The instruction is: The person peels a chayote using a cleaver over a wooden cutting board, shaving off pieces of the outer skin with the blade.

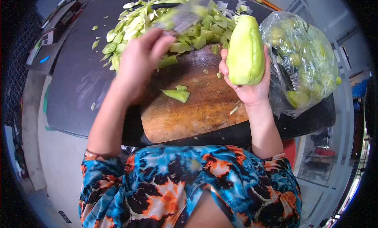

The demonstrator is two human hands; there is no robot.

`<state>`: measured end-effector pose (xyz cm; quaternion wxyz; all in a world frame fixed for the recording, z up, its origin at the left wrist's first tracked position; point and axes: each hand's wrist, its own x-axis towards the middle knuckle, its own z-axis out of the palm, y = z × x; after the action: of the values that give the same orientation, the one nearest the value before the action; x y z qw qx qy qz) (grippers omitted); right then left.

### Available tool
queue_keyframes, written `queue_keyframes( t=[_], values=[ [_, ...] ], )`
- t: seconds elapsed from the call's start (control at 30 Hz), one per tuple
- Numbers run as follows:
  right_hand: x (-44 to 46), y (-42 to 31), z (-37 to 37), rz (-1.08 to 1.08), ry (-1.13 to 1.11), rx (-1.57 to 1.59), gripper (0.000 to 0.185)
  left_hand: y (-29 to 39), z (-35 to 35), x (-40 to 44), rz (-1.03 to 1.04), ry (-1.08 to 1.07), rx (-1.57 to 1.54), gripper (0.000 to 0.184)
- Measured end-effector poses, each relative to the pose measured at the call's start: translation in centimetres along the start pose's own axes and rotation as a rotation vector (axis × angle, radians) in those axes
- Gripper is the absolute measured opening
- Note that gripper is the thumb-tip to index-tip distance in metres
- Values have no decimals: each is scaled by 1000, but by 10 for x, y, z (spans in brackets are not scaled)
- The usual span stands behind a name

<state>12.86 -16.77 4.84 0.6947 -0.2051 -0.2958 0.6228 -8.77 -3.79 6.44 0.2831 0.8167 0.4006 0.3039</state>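
My right hand (pixel 254 92) is closed around the lower end of a long, peeled pale-green fruit (pixel 246 51). It holds the fruit upright above the right side of a wooden cutting board (pixel 197 114). To the left, my left hand (pixel 145 51) is raised and smeared by motion, its fingers closed on what looks like a wide-bladed knife (pixel 185 20). The blade is a grey blur in front of a large heap of pale-green slices (pixel 134 27). A green cut piece (pixel 176 95) and a few small scraps lie on the board.
A clear plastic bag (pixel 303 62) with several green and yellowish pieces lies right of my right hand. Behind the blurred blade, a dark handle-like object (pixel 165 5) rests on the heap. The dark table (pixel 75 98) carries scattered scraps. An orange strip (pixel 262 0) runs along its far edge.
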Motion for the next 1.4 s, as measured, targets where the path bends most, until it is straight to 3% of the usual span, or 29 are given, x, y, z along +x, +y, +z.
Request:
queue_keyframes(
  t=[0.03,0.07,0.13,0.23,0.27,0.33,0.4,0.43,0.47,0.5,0.53,0.57,0.73,0.8,1.0,1.1,1.13,1.2,1.23,1.33,1.4],
  values=[
    [-3,0,4,5,-11,15,64,-32,0,13,119,180,71,32],
    [-3,0,7,6,-25,32,63,-42,-6,18,91,250,117,32],
    [-1,0,1,20,-31,110,62,-35,-11,19,-6,219,-30,34],
    [-1,0,-2,19,139,169,61,-5,-2,-1,98,155,-213,27],
    [0,-1,-3,18,221,176,60,-8,1,-3,240,103,-174,22],
    [-2,-1,-21,-11,135,234,55,9,1,-12,440,-21,-110,25],
    [-1,-3,-15,-44,173,375,54,14,5,-22,490,-176,-104,35],
    [1,0,-7,-119,267,282,57,18,7,-24,574,-201,-101,38],
    [0,-1,-12,-48,260,247,65,19,8,-26,652,-244,-8,41],
    [1,-3,-12,22,250,211,74,25,11,-29,722,-239,-17,43],
    [-7,-10,-5,163,94,316,79,32,14,-30,790,-233,-27,44],
    [-9,-12,2,169,115,385,83,33,18,-32,816,-228,-3,45],
    [-10,-8,-2,111,204,333,67,35,25,-37,878,-203,5,47],
    [-11,-6,6,70,254,378,65,37,24,-39,860,-225,7,46],
    [-14,-7,-13,43,-20,303,63,34,29,-36,878,-244,-15,42],
    [-8,3,-19,-133,115,233,59,25,28,-29,807,-221,-19,39],
    [0,-2,-26,-84,274,267,59,20,26,-26,770,-213,-13,39],
    [-7,-13,-25,-91,65,416,62,6,22,-20,465,-151,42,24],
    [-6,-15,-21,-73,-10,339,63,-4,28,-10,232,8,-123,24],
    [-3,-16,-9,-50,-86,289,65,-23,9,8,50,137,-175,23],
    [-3,-13,-8,-50,-55,307,64,-9,5,3,44,120,-221,23]
  ],
)
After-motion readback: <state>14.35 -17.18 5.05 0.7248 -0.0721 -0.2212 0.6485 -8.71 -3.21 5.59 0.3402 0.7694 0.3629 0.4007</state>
